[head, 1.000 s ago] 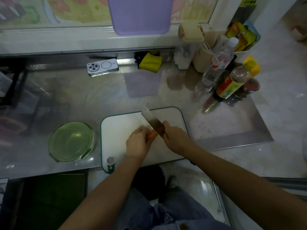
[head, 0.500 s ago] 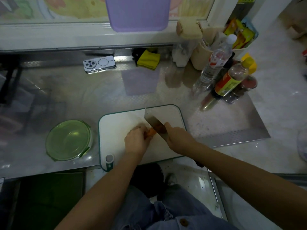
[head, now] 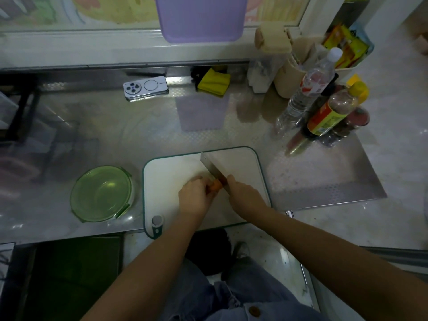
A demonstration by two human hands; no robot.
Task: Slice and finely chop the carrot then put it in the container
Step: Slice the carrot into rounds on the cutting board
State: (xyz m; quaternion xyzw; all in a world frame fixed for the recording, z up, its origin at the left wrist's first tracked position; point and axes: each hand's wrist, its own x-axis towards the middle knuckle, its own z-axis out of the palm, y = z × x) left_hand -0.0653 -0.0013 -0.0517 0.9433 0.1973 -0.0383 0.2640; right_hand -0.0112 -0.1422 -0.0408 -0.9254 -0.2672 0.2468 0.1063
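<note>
green container [head: 101,193] holding nothing visible, carrot [head: 215,185] on cutting board [head: 245,163]

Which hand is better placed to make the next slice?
Right. The right hand grips the knife, its blade at the carrot's exposed end. The left hand holds the carrot on the board, so it steadies rather than cuts.

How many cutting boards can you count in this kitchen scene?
2. The white cutting board lies on the counter, right of the green container; the purple cutting board is up against the back wall. Others may be hidden.
</note>
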